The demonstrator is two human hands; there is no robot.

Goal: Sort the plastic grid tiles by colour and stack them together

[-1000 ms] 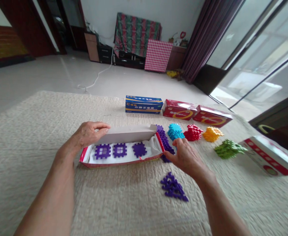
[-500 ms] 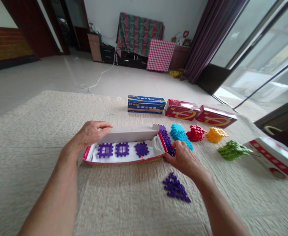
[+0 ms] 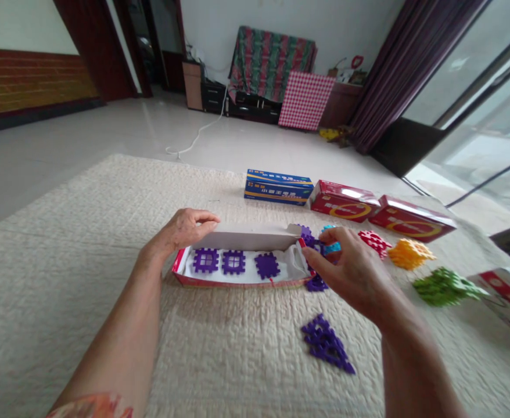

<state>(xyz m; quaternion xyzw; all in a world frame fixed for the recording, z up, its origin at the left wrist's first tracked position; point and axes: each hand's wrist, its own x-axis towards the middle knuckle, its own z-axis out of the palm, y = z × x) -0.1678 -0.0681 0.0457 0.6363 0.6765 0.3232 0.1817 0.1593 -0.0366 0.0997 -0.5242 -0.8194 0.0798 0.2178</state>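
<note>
A long red-edged cardboard box (image 3: 241,282) lies in front of me with its white lid (image 3: 255,238) raised at the back. On the white lining sit two purple window tiles (image 3: 205,260) and one solid purple tile (image 3: 267,265). At the lid's left end, my left hand (image 3: 189,227) is closed on its edge. My right hand (image 3: 346,267) is at the box's right end, thumb and fingers around a purple tile (image 3: 317,246); the hand partly hides it. More purple tiles (image 3: 316,284) lie under and behind that hand. Nearer me is a triangular purple piece (image 3: 327,343).
Blue (image 3: 331,230), red (image 3: 374,244), yellow (image 3: 410,253) and green (image 3: 449,286) tile piles lie to the right. Behind them stand a blue box (image 3: 278,188) and two red boxes (image 3: 344,201). A white-and-red box (image 3: 507,296) is at the far right on the quilted cover (image 3: 237,360).
My right hand has risen from the near end of the purple stack, with a purple tile at its fingers. The view has turned a little left. My left hand stays on the lid.
</note>
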